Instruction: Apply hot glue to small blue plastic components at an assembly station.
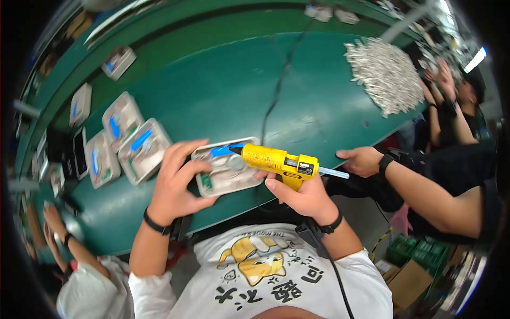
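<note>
Steadying a pale tray (pixel 234 187) on the green table (pixel 212 85), the left hand (pixel 178 183) spans its left end, fingers arched over the far side and thumb stretched along the near side. The spread looks meant to stop the tray sliding or turning.

The right hand (pixel 305 196) holds a yellow glue gun (pixel 265 159) by the handle, fingers curled around it and thumb lying across the near side; how far the trigger is pressed cannot be told. The gun lies nearly level above the tray's right part, its dark nozzle aimed left at a blue piece (pixel 220 152) by the tray's far edge, probably so glue can land on a small spot. Whether the tip touches is unclear. A clear glue stick (pixel 336 173) pokes from the back, where it can likely feed forward.

Also inside the tray are a pale coil and a green piece (pixel 207 182). Three similar trays (pixel 142 169) sit close together to the left, seemingly kept within reach. A black cord (pixel 277 97) crosses the table beyond the gun. Far right lies a heap of small silvery pieces (pixel 385 74); nearer, a co-worker's hand (pixel 364 161) is at the table edge.
</note>
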`<state>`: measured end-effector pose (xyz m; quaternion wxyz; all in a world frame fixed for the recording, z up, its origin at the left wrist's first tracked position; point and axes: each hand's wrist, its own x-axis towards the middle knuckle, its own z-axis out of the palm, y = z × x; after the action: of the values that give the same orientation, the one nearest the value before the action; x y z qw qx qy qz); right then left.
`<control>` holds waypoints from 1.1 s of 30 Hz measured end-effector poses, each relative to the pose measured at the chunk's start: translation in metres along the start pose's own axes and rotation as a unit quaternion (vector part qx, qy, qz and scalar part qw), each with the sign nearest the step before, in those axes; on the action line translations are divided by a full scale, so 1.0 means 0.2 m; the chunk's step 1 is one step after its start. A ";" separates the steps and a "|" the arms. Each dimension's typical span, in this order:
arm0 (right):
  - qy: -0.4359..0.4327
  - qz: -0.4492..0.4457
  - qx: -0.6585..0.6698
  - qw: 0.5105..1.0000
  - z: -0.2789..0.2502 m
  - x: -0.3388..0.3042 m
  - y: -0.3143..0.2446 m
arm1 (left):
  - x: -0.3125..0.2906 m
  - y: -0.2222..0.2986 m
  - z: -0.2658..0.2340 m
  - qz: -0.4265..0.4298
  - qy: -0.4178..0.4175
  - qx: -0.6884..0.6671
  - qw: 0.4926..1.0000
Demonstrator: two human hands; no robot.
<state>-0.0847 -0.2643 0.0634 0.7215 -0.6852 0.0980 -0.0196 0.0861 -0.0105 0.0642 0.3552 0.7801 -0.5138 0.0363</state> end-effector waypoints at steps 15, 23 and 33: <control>0.102 -0.109 0.182 0.972 -0.30 0.00 0.29 | 0.53 -0.37 -0.11 -0.083 0.042 -0.014 0.996; 0.115 -0.115 0.177 0.971 -0.34 0.01 0.33 | 0.90 -0.91 0.10 -0.307 0.106 -0.004 0.946; 0.090 -0.094 0.173 0.976 -0.34 0.00 0.31 | 0.83 -1.32 -0.23 -0.411 0.096 0.358 0.833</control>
<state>-0.1020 -0.3271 -0.0006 0.8121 -0.5517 0.0933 -0.1655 0.3962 -0.0550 0.0324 0.0811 0.9846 -0.0597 0.1431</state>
